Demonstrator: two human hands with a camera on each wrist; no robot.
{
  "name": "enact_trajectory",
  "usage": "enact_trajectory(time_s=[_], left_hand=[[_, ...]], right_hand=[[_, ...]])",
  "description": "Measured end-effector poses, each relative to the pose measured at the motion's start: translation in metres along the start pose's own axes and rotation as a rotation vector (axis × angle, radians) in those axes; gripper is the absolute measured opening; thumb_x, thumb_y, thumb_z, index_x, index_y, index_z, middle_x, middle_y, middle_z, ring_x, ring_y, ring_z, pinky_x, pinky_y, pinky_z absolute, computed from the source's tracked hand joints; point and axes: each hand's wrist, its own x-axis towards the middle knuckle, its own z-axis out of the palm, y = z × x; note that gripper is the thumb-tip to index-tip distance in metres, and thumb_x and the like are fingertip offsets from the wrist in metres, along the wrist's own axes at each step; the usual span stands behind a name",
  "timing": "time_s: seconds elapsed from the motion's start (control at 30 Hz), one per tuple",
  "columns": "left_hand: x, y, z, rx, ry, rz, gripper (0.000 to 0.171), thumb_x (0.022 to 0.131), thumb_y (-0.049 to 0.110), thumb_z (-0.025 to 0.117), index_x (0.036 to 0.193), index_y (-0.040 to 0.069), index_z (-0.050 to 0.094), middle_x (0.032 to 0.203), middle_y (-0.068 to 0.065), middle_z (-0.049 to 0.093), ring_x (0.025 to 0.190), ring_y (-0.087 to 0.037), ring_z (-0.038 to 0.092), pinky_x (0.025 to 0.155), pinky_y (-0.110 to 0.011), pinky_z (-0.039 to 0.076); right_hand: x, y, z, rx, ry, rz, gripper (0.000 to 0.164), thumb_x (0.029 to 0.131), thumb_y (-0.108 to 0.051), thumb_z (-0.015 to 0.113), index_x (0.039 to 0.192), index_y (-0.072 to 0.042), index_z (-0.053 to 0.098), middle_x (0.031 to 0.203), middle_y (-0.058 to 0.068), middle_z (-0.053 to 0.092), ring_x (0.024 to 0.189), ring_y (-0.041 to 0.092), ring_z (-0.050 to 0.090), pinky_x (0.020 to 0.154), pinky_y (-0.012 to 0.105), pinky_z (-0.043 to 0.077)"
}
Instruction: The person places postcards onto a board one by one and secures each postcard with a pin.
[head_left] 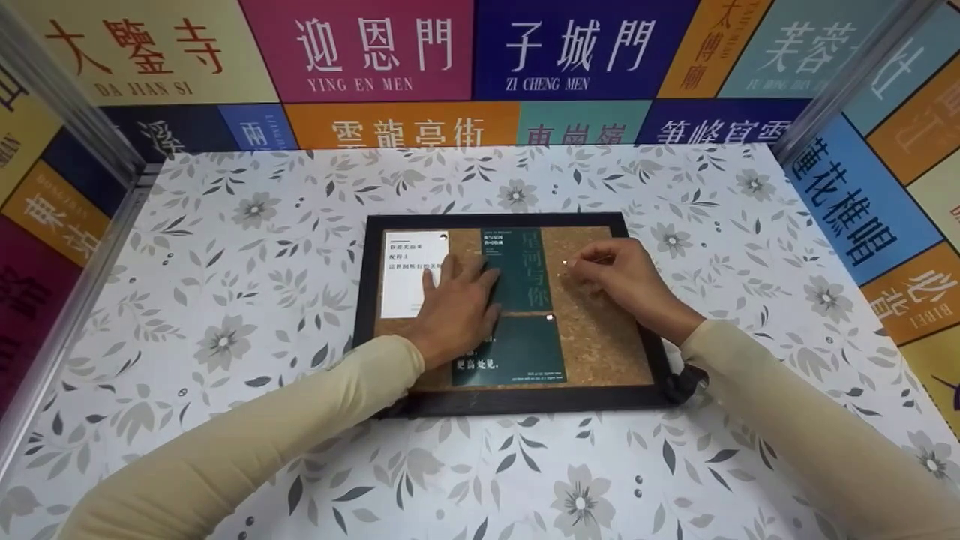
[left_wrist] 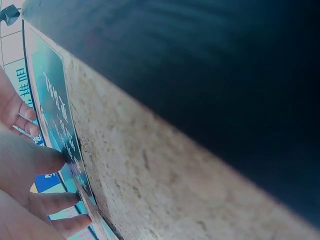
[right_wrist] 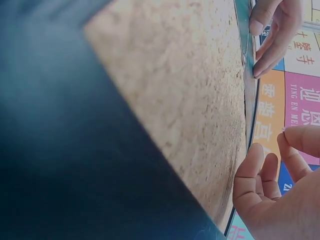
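A cork board (head_left: 604, 341) in a black frame lies flat between both hands. My left hand (head_left: 457, 304) rests with spread fingers over the edges of a white card (head_left: 401, 281) and an upper dark green card (head_left: 517, 270). Beneath it, a lower dark green card (head_left: 525, 349) is partly covered by the hand. Over the bare cork at right, my right hand (head_left: 619, 274) pinches a tiny pale pin (head_left: 565, 262) between thumb and forefinger; most of it is hidden. The right wrist view shows this pinching right hand (right_wrist: 280, 185) beside the cork.
Small shiny pins sit at the white card's top right corner (head_left: 443, 237) and the lower green card's top right corner (head_left: 550, 317). A flower-patterned table (head_left: 225, 337) surrounds the board. Colourful lettered panels (head_left: 360, 52) stand behind and at the sides.
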Motion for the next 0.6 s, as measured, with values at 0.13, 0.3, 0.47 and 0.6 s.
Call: enact_trajectory(time_s=[0.13,0.3,0.47,0.6], left_hand=[[0.000,0.000,0.000,0.001,-0.003,0.001,0.057,0.113,0.030,0.062,0.165,0.008,0.051,0.175,-0.016,0.038,0.161,-0.051,0.024,0.123,-0.081,0.021],[-0.001,0.000,0.000,0.010,0.002,0.001,0.057,0.113,0.030,0.063,0.165,0.008,0.051,0.174,-0.016,0.039,0.160,-0.051,0.026,0.122,-0.081,0.021],[-0.001,0.000,0.000,0.015,0.005,0.001,0.057,0.113,0.031,0.063,0.164,0.009,0.051,0.174,-0.015,0.039,0.160,-0.051,0.026,0.123,-0.080,0.021],[0.000,0.000,0.000,0.009,0.004,0.002,0.058,0.112,0.031,0.063,0.165,0.008,0.051,0.175,-0.015,0.039,0.160,-0.051,0.026,0.123,-0.080,0.021]], right_hand=[[0.003,-0.001,0.001,0.002,-0.006,0.015,0.017,0.103,-0.007,0.072,0.111,0.006,0.079,0.097,0.013,0.079,0.073,0.015,0.072,0.062,0.026,0.056],[0.008,-0.001,0.004,0.040,-0.019,0.025,0.018,0.103,-0.004,0.070,0.113,0.009,0.078,0.101,0.019,0.078,0.078,0.017,0.071,0.068,0.028,0.059],[0.011,-0.001,0.004,0.062,-0.029,0.041,0.019,0.104,-0.005,0.070,0.115,0.008,0.078,0.104,0.019,0.077,0.081,0.018,0.071,0.070,0.029,0.060],[0.014,-0.002,0.004,0.080,-0.034,0.050,0.019,0.104,-0.007,0.071,0.113,0.009,0.077,0.098,0.015,0.076,0.079,0.017,0.070,0.069,0.029,0.059]])
